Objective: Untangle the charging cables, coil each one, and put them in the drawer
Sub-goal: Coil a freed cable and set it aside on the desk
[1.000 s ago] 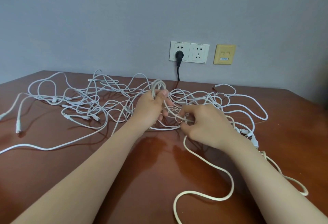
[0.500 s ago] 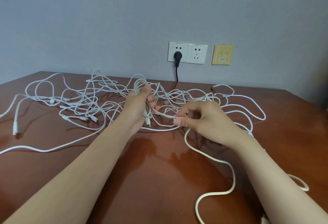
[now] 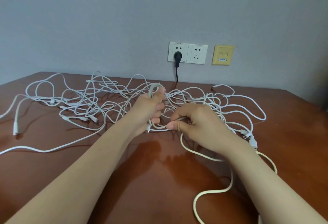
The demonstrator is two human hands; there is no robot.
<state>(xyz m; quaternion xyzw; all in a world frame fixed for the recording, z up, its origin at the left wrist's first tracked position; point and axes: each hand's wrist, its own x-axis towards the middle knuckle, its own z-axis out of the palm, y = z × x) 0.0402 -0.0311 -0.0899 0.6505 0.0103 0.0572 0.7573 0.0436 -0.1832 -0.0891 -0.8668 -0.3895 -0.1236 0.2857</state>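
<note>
A tangle of white charging cables sprawls across the back of the brown wooden table. My left hand grips a small coil of a cream braided cable; loops stick out above the fist and a plug end hangs below it. My right hand pinches the same cable between thumb and fingers close to the left hand. The free length of this cream cable runs under my right wrist and curls toward the table's near edge. No drawer is in view.
Two white wall sockets sit above the table's back edge, with a black plug and cord in the left one. A yellow data plate is beside them. Loose connectors lie right of my right hand.
My left hand swung left and back to the centre with the coil. My right hand has brought the cream cable up to the coil, and the trailing loop has slid to the right.
</note>
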